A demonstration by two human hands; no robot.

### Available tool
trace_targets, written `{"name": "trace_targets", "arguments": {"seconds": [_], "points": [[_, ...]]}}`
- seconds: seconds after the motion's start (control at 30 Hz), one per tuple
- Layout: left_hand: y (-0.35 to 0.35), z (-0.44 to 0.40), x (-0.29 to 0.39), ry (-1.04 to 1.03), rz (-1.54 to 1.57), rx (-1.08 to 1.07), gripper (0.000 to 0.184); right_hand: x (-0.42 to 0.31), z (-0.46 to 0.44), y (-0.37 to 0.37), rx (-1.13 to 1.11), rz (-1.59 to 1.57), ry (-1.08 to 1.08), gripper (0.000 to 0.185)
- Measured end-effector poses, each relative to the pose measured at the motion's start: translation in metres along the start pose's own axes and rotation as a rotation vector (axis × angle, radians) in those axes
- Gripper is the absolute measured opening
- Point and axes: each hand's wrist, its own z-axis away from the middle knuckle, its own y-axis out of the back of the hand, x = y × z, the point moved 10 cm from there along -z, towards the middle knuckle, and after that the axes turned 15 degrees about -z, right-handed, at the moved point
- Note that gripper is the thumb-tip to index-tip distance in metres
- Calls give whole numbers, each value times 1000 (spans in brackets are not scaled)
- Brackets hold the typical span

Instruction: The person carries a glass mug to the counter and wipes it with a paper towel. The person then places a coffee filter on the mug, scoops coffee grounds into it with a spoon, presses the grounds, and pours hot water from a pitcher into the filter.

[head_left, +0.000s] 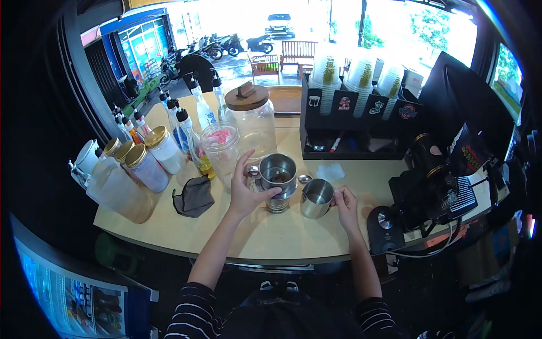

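A metal cup with a side handle (278, 169) stands over a glass at the middle of the counter. My left hand (248, 192) is closed around its left side, thumb across the front. Some dark matter shows inside the cup. Just to the right is a steel pitcher (317, 199), its handle pinched in the fingers of my right hand (345, 204). A small metal spoon (305, 179) lies between the two vessels, close to a white paper piece (331, 172) behind the pitcher.
Glass jars (220, 144), pump bottles (195, 141) and gold-lidded jars (148, 168) crowd the left side, with a dark cloth (193, 197) before them. A black cup organizer (361, 121) stands behind; a black machine (420, 186) is at right.
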Motion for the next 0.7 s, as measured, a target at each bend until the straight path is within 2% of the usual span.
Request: {"name": "trace_targets", "arguments": {"seconds": [0.13,0.37,0.47,0.53,0.7], "points": [[2,2,1,-49,0,58,103,-5,2,-4,-30,25,36,20],[-2,5,-21,-31,-141,22,99,-13,4,-12,-66,-33,35,16],[-5,5,-23,-95,-177,-14,95,-8,1,-11,-67,-87,29,16],[-10,10,-50,88,-195,-95,87,-9,-5,-11,-70,-135,28,16],[-4,12,-51,78,-176,21,79,-49,-24,-27,-165,-121,46,14]]}}
